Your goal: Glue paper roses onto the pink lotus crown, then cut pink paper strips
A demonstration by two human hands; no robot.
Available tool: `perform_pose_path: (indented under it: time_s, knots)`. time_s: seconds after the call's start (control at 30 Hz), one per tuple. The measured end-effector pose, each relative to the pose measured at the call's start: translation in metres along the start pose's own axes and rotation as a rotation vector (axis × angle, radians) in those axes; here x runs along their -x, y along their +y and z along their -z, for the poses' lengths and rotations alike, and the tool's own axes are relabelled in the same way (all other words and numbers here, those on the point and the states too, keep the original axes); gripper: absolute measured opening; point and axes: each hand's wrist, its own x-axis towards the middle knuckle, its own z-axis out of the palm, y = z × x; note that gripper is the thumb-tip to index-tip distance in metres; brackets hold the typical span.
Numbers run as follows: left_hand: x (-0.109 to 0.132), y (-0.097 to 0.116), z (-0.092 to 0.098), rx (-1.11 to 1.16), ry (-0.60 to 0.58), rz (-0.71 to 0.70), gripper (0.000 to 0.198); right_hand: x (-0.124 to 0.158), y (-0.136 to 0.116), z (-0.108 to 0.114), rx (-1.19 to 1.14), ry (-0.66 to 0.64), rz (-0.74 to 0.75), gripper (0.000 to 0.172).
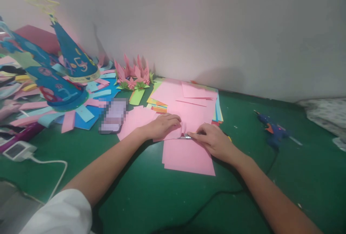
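Observation:
Pink paper (186, 160) lies in several overlapping sheets in the middle of the green table. My left hand (166, 124) presses on a pink sheet from the left, its fingers bent and close together as they hold it down. A small curl of pink paper (183, 128) stands up between my hands. My right hand (214, 140) is closed around a cutting tool, with the index finger stretched along its thin metal blade (185, 137), which lies at the sheet's edge. A yellow bit shows behind that hand; most of the tool is hidden.
A phone (113, 115), a pink paper crown (133, 73) and blue cone hats (74, 55) stand left. Coloured sheets (220, 107) lie behind the pink ones. At right is a blue glue gun (275, 131); its black cord (216, 194) crosses the front. A white cable (65, 167) lies left.

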Motion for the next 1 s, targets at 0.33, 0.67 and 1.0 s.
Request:
perform_pose_path:
  time_s: [0.33, 0.67, 1.0]
  knots:
    - [-0.002, -0.003, 0.002, 0.031, 0.007, -0.051, 0.024, -0.001, -0.005, -0.002, 0.017, 0.018, -0.004, 0.033]
    - [-0.002, -0.005, 0.002, 0.054, 0.015, -0.068, 0.025, -0.005, -0.009, -0.005, 0.019, 0.043, 0.009, 0.03]
    - [-0.002, -0.007, 0.001, 0.046, 0.011, -0.062, 0.025, -0.009, -0.015, -0.008, 0.033, 0.036, 0.014, 0.031]
